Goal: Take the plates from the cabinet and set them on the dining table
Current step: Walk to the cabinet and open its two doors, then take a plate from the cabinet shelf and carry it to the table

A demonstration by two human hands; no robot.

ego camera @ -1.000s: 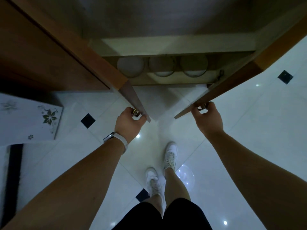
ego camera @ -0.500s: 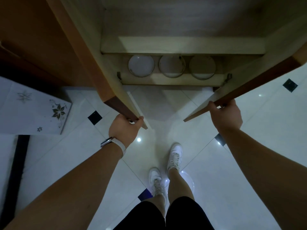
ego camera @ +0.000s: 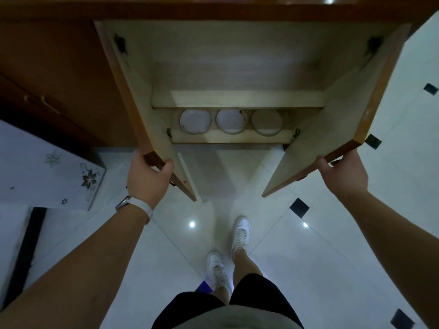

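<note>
A wooden cabinet [ego camera: 237, 74] stands open in front of me, both doors swung wide. On its bottom shelf lie three round plates in a row: a white left plate [ego camera: 195, 121], a white middle plate [ego camera: 231, 121] and a darker right plate [ego camera: 266, 122]. An upper shelf board [ego camera: 237, 99] hides their far edges. My left hand [ego camera: 147, 181] grips the lower edge of the left door [ego camera: 133, 96]. My right hand [ego camera: 342, 176] grips the lower edge of the right door [ego camera: 337, 129]. Both hands are well in front of the plates.
A white box with flower prints [ego camera: 47, 172] stands on the floor at the left. More brown cabinet fronts with handles [ego camera: 50, 103] lie left of the open one. Glossy white tiles with small black squares [ego camera: 299, 207] cover the floor; my feet in white shoes [ego camera: 241, 233] stand behind the doors.
Both doors have swung from half open to wide open. My hands moved apart and from the knobs to the doors' lower edges. All three plates now show fully.
</note>
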